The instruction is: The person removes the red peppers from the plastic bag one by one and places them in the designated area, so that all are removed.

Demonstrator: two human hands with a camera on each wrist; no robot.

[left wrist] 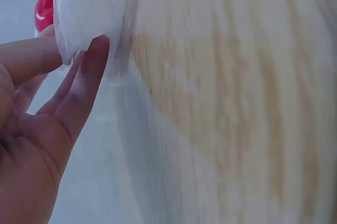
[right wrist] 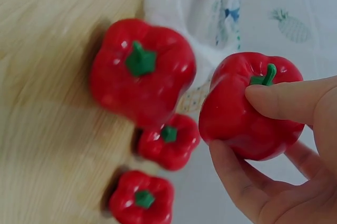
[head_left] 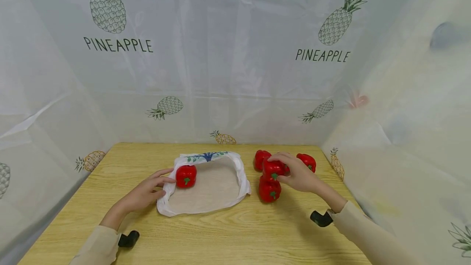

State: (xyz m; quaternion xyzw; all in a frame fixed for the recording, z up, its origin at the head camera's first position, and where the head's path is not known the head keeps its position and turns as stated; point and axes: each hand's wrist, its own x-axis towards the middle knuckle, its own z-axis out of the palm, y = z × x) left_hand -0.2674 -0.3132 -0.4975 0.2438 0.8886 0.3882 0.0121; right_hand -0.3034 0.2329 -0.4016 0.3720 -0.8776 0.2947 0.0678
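Note:
My right hand grips a red bell pepper with a green stem, thumb beside the stem and fingers around its side. In the head view this pepper overlaps another bell pepper standing on the table. At the left, my left hand pinches the rolled edge of a white cloth bag, its thumb and fingers on either side of the fabric in the left wrist view. Inside the bag, near its left wall, lies one red bell pepper.
Behind the right hand, more bell peppers stand on the wooden table, one at the back and one farther right. A white curtain printed with pineapples encloses the table's back and sides.

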